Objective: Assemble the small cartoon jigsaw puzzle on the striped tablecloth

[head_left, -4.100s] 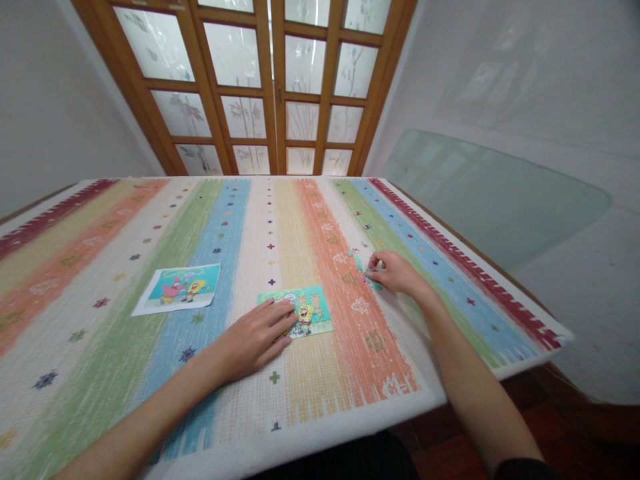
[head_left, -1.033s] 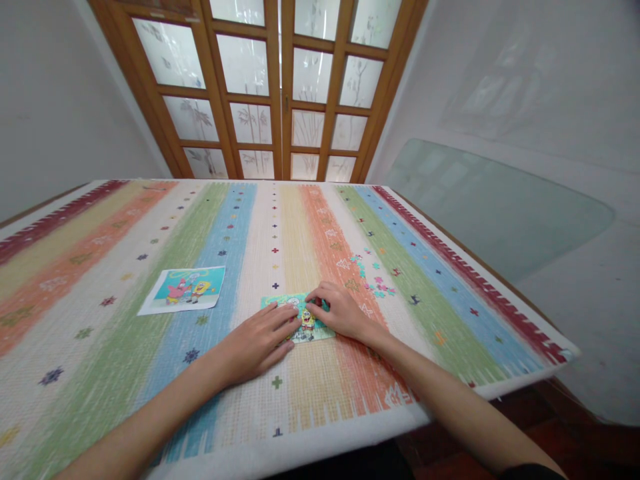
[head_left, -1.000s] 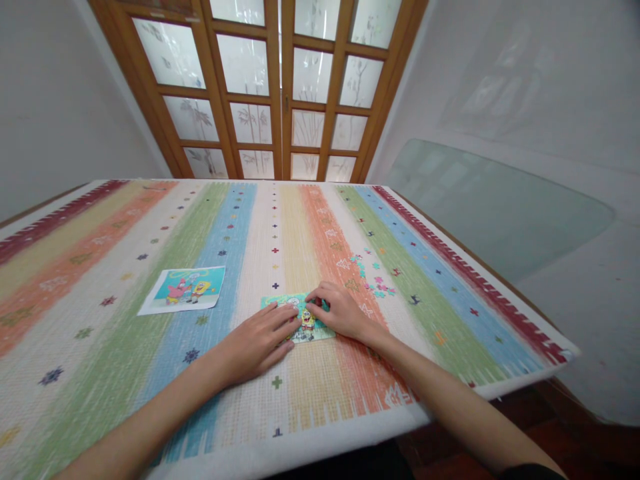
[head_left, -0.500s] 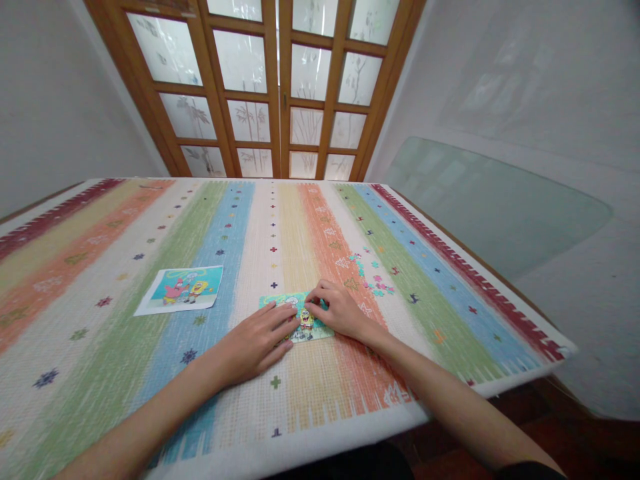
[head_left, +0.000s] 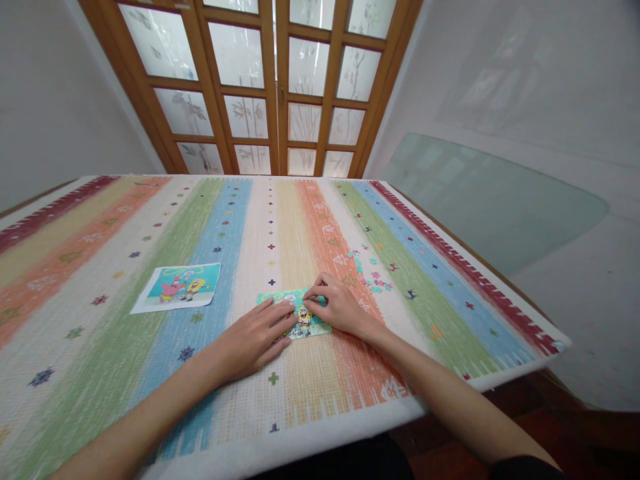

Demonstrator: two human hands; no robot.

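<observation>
A small cartoon jigsaw puzzle (head_left: pixel 304 323), mostly teal with a yellow figure, lies flat near the front of the table. My left hand (head_left: pixel 261 333) rests palm down over its left part, fingers stretched out and pressing on it. At the puzzle's upper right, my right hand (head_left: pixel 336 303) has its thumb and forefinger pinched together just on the surface. Whatever sits between those fingertips is hidden. Loose puzzle pieces (head_left: pixel 376 283), teal and pink, are scattered beyond my right hand.
A printed picture sheet (head_left: pixel 187 287) with the cartoon figures lies to the left. The striped cloth (head_left: pixel 115 360) covers the table. Behind stand wooden doors with glass panes (head_left: pixel 245 117), and a pale glass sheet (head_left: pixel 490 200) leans against the right wall.
The view has shifted slightly. Both hands stay on the puzzle in nearly the same pose, with only a small movement of the right fingers.
</observation>
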